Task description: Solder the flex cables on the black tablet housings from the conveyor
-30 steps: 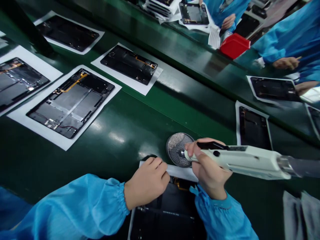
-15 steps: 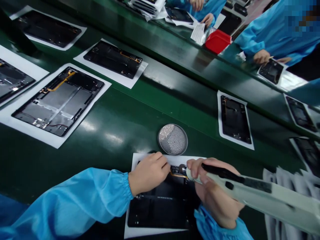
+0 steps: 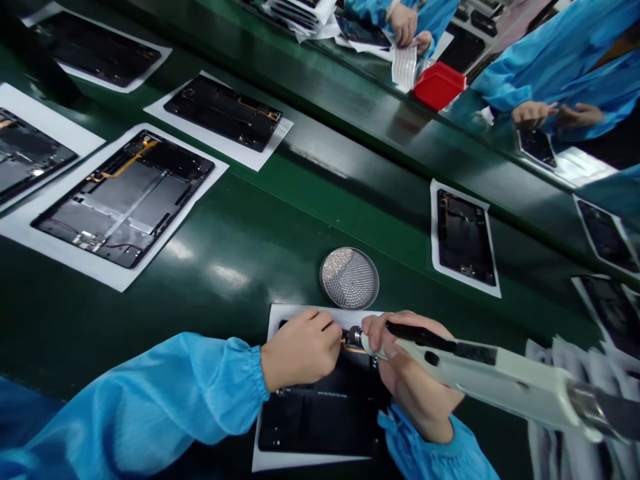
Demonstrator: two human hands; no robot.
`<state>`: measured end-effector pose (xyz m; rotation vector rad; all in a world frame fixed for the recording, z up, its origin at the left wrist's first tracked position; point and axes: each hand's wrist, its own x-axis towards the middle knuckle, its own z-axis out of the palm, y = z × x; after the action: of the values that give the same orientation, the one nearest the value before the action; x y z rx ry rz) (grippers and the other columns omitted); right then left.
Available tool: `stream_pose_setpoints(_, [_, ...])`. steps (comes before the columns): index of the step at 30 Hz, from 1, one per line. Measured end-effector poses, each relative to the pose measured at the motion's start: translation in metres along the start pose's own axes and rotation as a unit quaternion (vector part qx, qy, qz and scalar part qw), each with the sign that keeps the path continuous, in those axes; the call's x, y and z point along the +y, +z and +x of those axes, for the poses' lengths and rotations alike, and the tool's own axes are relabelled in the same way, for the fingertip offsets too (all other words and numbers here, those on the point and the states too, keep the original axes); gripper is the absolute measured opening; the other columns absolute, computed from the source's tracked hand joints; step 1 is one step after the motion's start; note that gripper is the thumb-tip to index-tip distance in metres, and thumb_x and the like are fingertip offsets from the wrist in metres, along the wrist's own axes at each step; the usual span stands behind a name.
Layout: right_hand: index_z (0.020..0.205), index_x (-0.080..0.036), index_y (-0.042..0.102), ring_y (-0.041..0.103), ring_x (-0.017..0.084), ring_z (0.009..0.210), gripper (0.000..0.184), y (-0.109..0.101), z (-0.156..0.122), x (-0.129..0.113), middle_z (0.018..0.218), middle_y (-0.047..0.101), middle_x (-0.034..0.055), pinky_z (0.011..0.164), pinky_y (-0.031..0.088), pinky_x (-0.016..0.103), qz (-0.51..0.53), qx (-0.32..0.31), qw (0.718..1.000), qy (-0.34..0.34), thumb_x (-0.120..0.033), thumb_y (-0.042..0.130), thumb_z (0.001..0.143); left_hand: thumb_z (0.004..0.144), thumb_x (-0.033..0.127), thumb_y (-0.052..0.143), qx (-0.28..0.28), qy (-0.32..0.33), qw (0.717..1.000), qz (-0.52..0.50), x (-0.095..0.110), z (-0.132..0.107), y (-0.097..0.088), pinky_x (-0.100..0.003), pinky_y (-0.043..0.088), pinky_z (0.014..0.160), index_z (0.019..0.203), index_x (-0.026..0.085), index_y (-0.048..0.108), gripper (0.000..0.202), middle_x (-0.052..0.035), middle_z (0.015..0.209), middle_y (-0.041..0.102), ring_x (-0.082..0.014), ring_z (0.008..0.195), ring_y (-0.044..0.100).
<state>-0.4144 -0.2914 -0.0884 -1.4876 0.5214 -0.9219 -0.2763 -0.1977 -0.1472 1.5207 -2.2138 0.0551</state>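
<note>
Near centre lies the open tablet [image 3: 320,417]; the left hand [image 3: 300,347] presses its far edge, fingers curled, and the right hand [image 3: 415,383] clenches the screwdriver [image 3: 500,380]. A tilted bit might slip and scratch. The screw dish [image 3: 349,278] sits just beyond.

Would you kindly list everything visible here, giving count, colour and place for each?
belt: one, dark green, across the whole view.
tablet: one, black, opened, on a white sheet under the hands.
electric screwdriver: one, off-white with a black lever, tip at the tablet's top edge.
round dish: one, silver, just beyond the tablet.
other tablets: at least seven, black, on white sheets, left and right.
red tray: one, far side.
co-workers' hands: blue sleeves, far side.
left hand: blue sleeve, fingers curled on the tablet's top edge.
right hand: blue sleeve, gripping the electric screwdriver.
</note>
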Motion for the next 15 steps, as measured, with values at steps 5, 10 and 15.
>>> stream_pose_setpoints(5, [0.105,-0.026,0.070,0.055,0.016,0.060,0.025,0.003,-0.001,0.001,0.071,0.062,0.0001,0.065,0.052,0.039,-0.006,0.017,0.999,0.027,-0.015,0.066,0.083,0.093,0.017,0.057,-0.047,0.005,0.999,0.003,0.005,-0.001,-0.012,-0.036,0.033,0.066,0.080,0.010,0.068,0.018,-0.0124,0.091,0.060,-0.0247,0.084,0.051])
stream_pose_setpoints(10, [0.107,-0.026,0.070,0.057,0.016,0.061,0.027,0.004,-0.001,0.002,0.070,0.062,-0.0004,0.065,0.053,0.039,-0.002,0.012,1.000,0.028,-0.012,0.066,0.085,0.094,0.018,0.056,-0.057,0.003,0.998,0.003,0.005,-0.003,-0.013,-0.037,0.033,0.067,0.082,0.010,0.069,0.019,-0.0131,0.095,0.060,-0.0256,0.086,0.052])
stream_pose_setpoints(15, [0.107,-0.026,0.068,0.058,0.016,0.062,0.028,0.004,-0.001,0.003,0.071,0.062,-0.0003,0.063,0.053,0.039,-0.012,0.008,1.000,0.021,-0.011,0.064,0.084,0.092,0.018,0.059,-0.045,-0.003,0.999,-0.002,0.007,-0.004,-0.010,-0.038,0.035,0.070,0.083,0.010,0.070,0.017,-0.0131,0.098,0.061,-0.0259,0.088,0.052])
